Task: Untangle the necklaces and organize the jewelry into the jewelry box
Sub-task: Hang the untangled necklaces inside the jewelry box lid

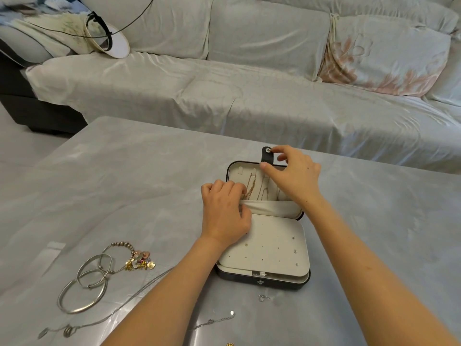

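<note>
Left hand (pixel 224 213) has its fingers curled, pinching the edge of the cream fabric pocket (pixel 274 208) at the bottom of the lid (pixel 234 171), and the right hand (pixel 296 176) is up at the lid's top rim, thumb and fingertips pinched around the black snap tab (pixel 267 157). The jewelry box (pixel 262 282) sits open on the grey worktop (pixel 124 183), lid on the far side, with a few gold chains (pixel 252 188) hanging inside it. The near half is an earring panel (pixel 274 248) with a few tiny studs (pixel 294 237). Off to the left on the worktop are silver bangles (pixel 88 285), a charm bracelet (pixel 141 260) and a long silver necklace (pixel 149 283) that runs under the left forearm. A short silver chain (pixel 214 320) and a small silver piece (pixel 263 297) lie just in front of the box
</note>
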The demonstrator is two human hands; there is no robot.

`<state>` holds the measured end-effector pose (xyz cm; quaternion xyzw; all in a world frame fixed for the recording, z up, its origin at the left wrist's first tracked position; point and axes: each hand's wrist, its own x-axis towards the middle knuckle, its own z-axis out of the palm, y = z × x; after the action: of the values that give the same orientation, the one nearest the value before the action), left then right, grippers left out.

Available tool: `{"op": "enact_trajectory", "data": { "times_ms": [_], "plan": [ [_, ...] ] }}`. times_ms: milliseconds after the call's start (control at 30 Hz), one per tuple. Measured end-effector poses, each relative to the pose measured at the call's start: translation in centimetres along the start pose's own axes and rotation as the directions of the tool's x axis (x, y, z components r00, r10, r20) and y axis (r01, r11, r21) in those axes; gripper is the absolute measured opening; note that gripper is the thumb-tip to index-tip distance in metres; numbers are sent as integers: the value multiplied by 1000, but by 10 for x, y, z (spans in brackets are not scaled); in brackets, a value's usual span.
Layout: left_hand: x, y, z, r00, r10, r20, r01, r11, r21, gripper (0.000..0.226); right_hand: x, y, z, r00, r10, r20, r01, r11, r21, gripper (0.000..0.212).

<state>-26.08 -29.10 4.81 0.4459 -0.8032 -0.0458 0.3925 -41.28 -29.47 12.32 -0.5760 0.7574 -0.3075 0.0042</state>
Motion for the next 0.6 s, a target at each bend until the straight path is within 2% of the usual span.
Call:
{"op": "enact_trajectory", "data": {
  "times_ms": [100,267,433,500,600],
  "plan": [
    [0,0,1,1000,4,5,-4,1000,25,23,-3,-2,7,1000,-12,15,13,997,-73,52],
    [0,-4,6,1000,19,23,-21,996,81,26,-10,2,19,995,-90,43,99,949,-298,67],
    [1,-6,9,999,8,52,-13,995,96,28,-11,10,17,996,-81,47,90,969,-230,64],
    [4,-4,6,988,-26,154,6,992,127,34,-20,12,10,992,-121,-31,113,976,-187,59],
    [10,0,3,931,-108,349,35,978,208,37,-48,9,-5,979,-165,-118,152,982,-112,47]
  ]
}}
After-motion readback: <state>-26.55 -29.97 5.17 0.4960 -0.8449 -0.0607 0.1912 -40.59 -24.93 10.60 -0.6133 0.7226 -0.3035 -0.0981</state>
